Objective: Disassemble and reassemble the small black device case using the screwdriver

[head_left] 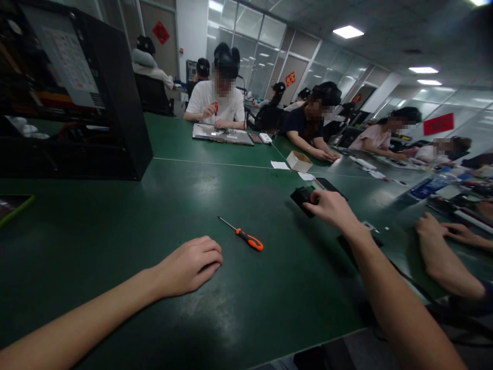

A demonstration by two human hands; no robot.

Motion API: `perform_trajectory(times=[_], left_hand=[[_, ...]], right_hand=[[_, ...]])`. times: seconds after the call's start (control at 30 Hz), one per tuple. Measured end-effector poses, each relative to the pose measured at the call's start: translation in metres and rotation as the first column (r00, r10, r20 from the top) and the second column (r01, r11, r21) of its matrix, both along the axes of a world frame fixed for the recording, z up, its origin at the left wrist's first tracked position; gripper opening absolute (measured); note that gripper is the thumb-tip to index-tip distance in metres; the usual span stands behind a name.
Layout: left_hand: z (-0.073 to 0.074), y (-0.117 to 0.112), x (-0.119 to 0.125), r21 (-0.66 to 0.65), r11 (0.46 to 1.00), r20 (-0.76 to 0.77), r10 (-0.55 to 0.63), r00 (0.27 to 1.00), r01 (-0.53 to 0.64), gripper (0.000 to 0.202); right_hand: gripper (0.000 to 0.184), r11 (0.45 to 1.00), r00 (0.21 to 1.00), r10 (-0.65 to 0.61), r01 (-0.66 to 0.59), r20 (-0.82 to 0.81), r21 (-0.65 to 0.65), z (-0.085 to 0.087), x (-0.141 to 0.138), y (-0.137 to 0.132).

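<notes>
My left hand [194,264] rests palm down on the green table [162,329]. Its fingers are loosely bent, with a gap beside the thumb and nothing visible in it. A screwdriver [249,239] with an orange and black handle lies just right of that hand, its metal tip pointing to the far left. Reaching forward on the right, my right hand [331,209] is closed on a small black box-shaped part [302,199], held tilted above the table. The fingers cover some of this part, and its exact kind is unclear. Just behind it lies a flat dark object [330,188].
An open black computer case [119,97] stands at the left, beside a green-edged object [17,208]. Beyond my right hand are a small open box [299,161] and white papers [280,165]. Across the table a person works on a flat panel [231,135]. Another person's forearm [442,257] rests at right.
</notes>
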State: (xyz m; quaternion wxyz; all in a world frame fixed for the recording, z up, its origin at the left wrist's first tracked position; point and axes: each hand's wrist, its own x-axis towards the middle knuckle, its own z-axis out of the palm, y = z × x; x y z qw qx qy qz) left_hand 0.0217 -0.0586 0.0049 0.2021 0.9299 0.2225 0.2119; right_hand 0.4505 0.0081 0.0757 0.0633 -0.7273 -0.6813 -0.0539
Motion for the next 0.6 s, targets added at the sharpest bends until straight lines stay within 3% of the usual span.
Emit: perform_trajectory(times=[0.07,0.17,0.23,0.33,0.47,0.53,0.6], left_hand=[[-0.001,-0.001,-0.002,-0.024,0.998,0.022,0.053,0.998,-0.052,0.024],[-0.003,-0.001,-0.007,-0.064,0.976,0.114,0.215,0.970,-0.209,0.048],[-0.005,-0.001,-0.010,-0.084,0.949,0.174,0.313,0.934,-0.302,0.057],[-0.007,0.001,-0.011,-0.114,0.922,0.197,0.386,0.901,-0.370,0.058],[-0.005,0.003,-0.010,-0.139,0.920,0.164,0.386,0.908,-0.366,0.048],[-0.003,0.003,-0.010,-0.138,0.928,0.144,0.365,0.920,-0.346,0.044],[-0.002,0.003,-0.010,-0.144,0.931,0.120,0.352,0.928,-0.335,0.044]], right_hand=[[0.022,0.994,0.994,0.102,-0.100,-0.039,0.047,0.016,-0.036,-0.018],[0.020,0.921,0.899,0.389,-0.376,-0.201,0.100,0.029,-0.098,-0.050],[0.017,0.858,0.809,0.508,-0.507,-0.296,0.086,0.023,-0.139,-0.067],[0.016,0.801,0.745,0.580,-0.595,-0.331,0.064,-0.007,-0.185,-0.078],[0.023,0.740,0.681,0.662,-0.661,-0.312,0.125,-0.042,-0.202,-0.077],[0.024,0.714,0.618,0.683,-0.677,-0.389,0.179,-0.046,-0.193,-0.073],[0.025,0.723,0.613,0.669,-0.667,-0.420,0.179,-0.045,-0.178,-0.068]])
